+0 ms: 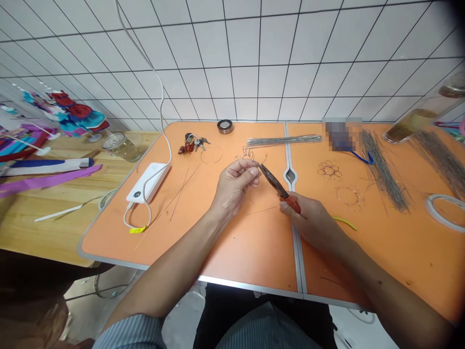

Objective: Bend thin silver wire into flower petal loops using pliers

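My left hand pinches a thin wire flower, whose looped petals stick up beyond the fingers. In my right hand is a pair of pliers with red handles and dark, worn jaws. The plier tips reach the wire right beside my left fingertips; whether they grip it is too small to tell. On the table to the right lie a finished-looking wire flower and a looped wire ring.
Wire bundles lie at the back and right. A white power strip with its cord, keys, black tape and loose wires are on the left. A tilted-looking glass bottle stands back right.
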`<state>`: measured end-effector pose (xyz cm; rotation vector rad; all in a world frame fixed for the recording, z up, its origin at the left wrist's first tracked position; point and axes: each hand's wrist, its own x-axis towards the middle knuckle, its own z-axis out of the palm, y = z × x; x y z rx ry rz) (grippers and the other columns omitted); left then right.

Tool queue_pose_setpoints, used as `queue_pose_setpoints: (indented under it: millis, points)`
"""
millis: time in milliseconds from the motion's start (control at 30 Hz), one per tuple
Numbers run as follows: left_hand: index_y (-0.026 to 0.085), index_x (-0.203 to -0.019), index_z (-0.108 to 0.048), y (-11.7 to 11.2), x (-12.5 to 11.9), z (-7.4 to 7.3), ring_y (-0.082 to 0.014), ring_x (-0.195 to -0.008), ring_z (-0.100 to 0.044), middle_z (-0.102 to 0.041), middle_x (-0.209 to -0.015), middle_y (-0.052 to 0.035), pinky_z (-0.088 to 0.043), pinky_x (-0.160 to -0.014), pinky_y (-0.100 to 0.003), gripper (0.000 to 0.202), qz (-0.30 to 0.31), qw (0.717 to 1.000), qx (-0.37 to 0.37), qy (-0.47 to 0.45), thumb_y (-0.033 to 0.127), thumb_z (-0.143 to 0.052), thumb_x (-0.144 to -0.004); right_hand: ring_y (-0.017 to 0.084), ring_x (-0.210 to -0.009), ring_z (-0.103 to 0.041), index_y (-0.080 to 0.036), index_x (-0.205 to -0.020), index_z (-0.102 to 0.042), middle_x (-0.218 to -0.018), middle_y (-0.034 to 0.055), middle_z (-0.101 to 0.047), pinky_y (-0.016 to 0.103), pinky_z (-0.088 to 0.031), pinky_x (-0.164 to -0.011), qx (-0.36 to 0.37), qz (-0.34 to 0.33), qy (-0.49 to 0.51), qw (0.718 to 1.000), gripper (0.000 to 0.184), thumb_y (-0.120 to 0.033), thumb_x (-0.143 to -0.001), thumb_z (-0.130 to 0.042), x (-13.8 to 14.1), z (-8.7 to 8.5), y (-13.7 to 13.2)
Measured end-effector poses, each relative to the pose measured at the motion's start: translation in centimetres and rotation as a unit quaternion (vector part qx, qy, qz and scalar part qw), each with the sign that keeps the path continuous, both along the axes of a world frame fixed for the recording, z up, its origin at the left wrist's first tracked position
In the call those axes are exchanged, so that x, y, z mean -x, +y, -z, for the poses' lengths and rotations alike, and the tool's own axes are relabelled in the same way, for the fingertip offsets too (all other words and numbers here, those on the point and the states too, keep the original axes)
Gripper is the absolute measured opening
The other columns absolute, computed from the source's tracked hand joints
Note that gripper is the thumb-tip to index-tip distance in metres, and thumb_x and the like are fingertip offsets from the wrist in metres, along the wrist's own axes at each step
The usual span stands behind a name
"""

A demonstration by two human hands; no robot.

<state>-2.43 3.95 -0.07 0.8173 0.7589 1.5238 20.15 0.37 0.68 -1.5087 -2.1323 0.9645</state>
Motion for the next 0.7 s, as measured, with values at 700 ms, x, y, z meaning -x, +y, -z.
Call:
queue_pose_setpoints:
  millis: [700]
  points:
    - [0.012, -0.087, -0.076, -0.5, 0.1, -1.1, -0.0051, -0.058, -0.064, -0.073, -0.075, 0.0, -0.054, -0.058, -0.015, 0.025, 0.081, 0.988, 0.109, -0.069, 0.017, -0.095, -0.073, 0.019, -0.072, -0.054, -0.023, -0.116, -0.071, -0.08, -0.0025, -0.055, 0.033, -0.04, -0.067, 0.096, -0.011, 0.075, 0.993, 0.05, -0.066, -0.111, -0.048, -0.6, 0.6, 0.0]
